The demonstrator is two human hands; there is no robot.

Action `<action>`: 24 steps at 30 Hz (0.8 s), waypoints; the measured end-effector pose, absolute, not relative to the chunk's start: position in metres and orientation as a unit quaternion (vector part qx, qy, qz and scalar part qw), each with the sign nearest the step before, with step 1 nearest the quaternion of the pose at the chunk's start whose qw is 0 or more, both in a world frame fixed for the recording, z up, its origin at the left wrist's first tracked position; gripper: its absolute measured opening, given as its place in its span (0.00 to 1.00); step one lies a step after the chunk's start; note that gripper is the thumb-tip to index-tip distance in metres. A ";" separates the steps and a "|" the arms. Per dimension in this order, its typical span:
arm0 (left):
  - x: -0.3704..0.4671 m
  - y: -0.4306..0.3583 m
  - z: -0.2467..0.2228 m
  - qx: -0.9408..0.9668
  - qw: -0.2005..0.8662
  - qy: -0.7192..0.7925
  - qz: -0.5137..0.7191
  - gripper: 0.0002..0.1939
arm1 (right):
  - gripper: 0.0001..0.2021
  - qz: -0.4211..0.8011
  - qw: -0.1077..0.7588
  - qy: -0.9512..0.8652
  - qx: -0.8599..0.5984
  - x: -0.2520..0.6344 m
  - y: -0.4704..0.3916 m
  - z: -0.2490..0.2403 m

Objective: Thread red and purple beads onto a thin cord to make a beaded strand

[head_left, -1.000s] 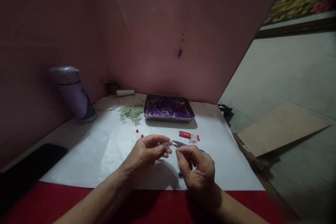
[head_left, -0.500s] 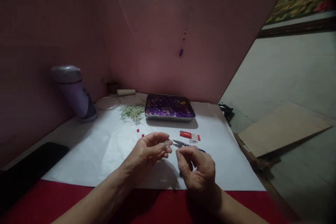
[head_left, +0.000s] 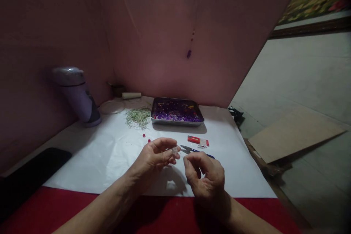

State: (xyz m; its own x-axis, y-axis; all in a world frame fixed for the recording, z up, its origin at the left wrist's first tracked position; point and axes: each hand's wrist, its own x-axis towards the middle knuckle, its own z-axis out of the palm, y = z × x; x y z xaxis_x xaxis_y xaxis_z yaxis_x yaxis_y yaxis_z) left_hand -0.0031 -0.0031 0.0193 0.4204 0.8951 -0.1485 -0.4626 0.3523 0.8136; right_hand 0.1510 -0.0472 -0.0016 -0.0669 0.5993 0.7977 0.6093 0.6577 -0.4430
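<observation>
Glossy white-covered surface, pink wall — left grip pinches clear, knobbly beadwork; right grip pinched closed, contents unclear.

Tray behind hands, beads inside, thread pile left of tray, lighter before it

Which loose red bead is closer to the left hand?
The lower bead in the picture, just past the left hand; the other bead lies higher, nearer the green threads.

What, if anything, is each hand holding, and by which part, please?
Left hand: a small, clear, beaded cluster, pinched by its left side. Right hand: cannot be told.
</observation>
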 end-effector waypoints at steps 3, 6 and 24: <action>-0.003 -0.002 0.018 0.357 0.762 0.303 0.447 0.14 | 0.05 -0.004 0.540 -0.735 -0.411 0.151 -0.048 -0.001; -0.003 0.000 0.016 0.355 0.764 0.302 0.447 0.15 | 0.05 -0.003 0.541 -0.736 -0.408 0.150 -0.048 0.000; -0.005 0.000 0.013 0.312 0.802 0.255 0.441 0.16 | 0.07 -0.004 0.545 -0.731 -0.411 0.148 -0.049 0.003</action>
State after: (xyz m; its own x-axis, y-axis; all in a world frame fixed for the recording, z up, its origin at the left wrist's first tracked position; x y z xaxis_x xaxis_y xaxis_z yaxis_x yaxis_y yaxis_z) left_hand -0.0048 -0.0002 0.0126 0.4818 0.8660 -0.1338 -0.5481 0.4170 0.7251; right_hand 0.1480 -0.0490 0.0035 -0.0678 0.5962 0.8000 0.6048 0.6622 -0.4423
